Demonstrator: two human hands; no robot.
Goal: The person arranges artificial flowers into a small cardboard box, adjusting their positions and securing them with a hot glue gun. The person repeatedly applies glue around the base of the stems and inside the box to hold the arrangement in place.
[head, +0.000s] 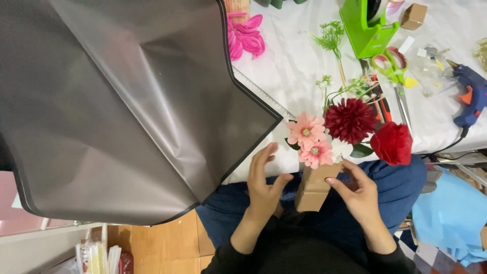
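From my remote seat I looked down on a bench [304, 66] covered in crinkled white cloth, with wooden floor showing at the near left below its edge. A large sheet of dark grey translucent wrapping film [122, 101] draped over the left half of the bench and hung past its near edge. Near the bench's near edge, over the person's blue-trousered lap, sat a small brown cardboard box [314, 189] with a bunch of artificial flowers [335, 132] rising from its top: two pale pink blooms, a dark red dahlia-like head and a bright red rose to the right. The left hand [264, 185] stood just left of the box, its fingers [259, 161] held straight and close together, thumb reaching toward the box's side; I could not tell whether it touched. The right hand [357, 190] rested against the box's right side, its fingers [339, 183] loosely curved with the tips on the cardboard. Farther off lay pink ribbon loops [246, 38] by the film's edge, a green tape dispenser [366, 28], green-handled scissors [393, 66], a blue glue gun [472, 94] at the far right, and a light blue sheet [449, 213] at the near right.
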